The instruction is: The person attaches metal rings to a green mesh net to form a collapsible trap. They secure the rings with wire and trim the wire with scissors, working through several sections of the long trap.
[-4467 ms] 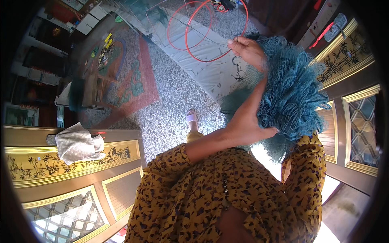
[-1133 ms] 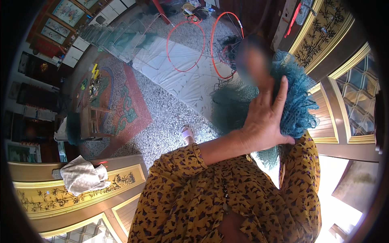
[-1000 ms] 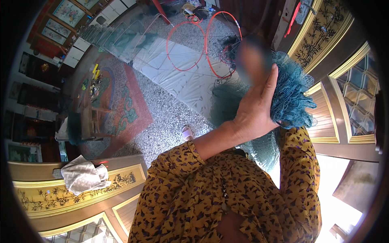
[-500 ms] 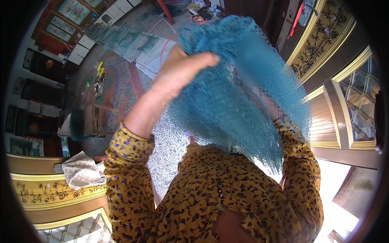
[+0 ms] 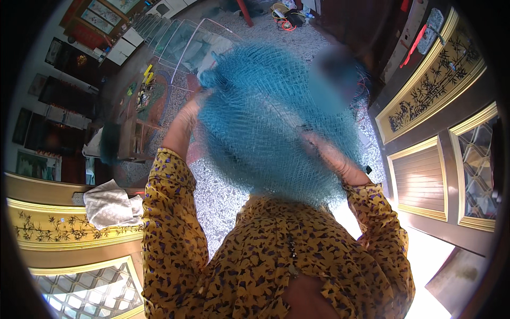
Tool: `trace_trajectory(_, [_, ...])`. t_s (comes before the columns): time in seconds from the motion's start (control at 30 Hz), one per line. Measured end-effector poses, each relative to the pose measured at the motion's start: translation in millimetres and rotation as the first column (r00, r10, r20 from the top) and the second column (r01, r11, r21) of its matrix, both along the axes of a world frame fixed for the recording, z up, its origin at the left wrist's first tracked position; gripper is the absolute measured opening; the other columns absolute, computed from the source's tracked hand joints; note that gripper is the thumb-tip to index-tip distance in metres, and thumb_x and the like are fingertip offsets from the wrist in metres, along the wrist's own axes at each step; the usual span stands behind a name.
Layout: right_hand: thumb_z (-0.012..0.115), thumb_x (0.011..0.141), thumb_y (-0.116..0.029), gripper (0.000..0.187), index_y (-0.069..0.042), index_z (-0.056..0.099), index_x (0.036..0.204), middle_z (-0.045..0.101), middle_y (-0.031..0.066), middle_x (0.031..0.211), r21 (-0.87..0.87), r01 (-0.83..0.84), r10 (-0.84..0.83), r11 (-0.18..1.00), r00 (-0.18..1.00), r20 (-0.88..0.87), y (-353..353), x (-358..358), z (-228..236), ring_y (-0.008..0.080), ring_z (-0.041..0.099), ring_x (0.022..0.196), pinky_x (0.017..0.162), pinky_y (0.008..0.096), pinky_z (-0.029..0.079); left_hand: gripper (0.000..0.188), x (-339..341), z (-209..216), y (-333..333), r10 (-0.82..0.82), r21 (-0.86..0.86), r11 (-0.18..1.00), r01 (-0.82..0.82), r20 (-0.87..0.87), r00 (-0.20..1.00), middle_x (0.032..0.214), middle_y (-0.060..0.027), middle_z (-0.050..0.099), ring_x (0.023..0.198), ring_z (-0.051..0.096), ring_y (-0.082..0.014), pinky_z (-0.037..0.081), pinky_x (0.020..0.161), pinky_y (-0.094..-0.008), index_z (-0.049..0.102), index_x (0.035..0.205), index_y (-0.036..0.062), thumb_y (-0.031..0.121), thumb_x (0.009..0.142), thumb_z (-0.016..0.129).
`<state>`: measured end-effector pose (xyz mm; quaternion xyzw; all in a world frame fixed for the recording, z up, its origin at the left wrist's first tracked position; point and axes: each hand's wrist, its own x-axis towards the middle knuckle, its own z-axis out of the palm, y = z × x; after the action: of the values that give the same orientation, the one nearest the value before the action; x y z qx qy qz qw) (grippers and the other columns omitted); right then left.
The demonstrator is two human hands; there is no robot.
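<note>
A net [image 5: 271, 122] is hanging between the left hand [image 5: 187, 114] and right hand [image 5: 332, 157]. A cloth [image 5: 109, 202] is lying on a ledge [image 5: 48, 194], left of the left hand.

Both arms raised, elbows bent, forearms in yellow patterned sleeves rising from lower edge. Left hand [image 5: 187, 118] up high, wrist bare, fingers curled into blue netting, partly hidden by it. Right hand [image 5: 328, 154] raised at right, mostly veiled behind mesh; grip state unclear. Hands well apart.
</note>
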<state>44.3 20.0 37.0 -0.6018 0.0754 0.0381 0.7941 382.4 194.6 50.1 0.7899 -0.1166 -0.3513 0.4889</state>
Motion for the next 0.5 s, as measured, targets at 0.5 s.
trace_trajectory(0.5, [0.034,0.093,-0.035,0.053,-0.002,0.027,0.133,0.031,0.0092,0.135,0.279,0.173,-0.157,0.945,0.984,-0.08,20.9,-13.6,-123.2,0.0199,0.033,0.122,0.104,0.0317,0.023,0.068,-45.4,75.4,-4.6,-0.4,-0.038,0.916,0.399,-0.035,0.916,0.121,-0.0148,0.047,0.108,0.047,-0.0242,0.04,0.089,-0.0341,0.032,0.128,-0.0024,0.024,0.076,0.067])
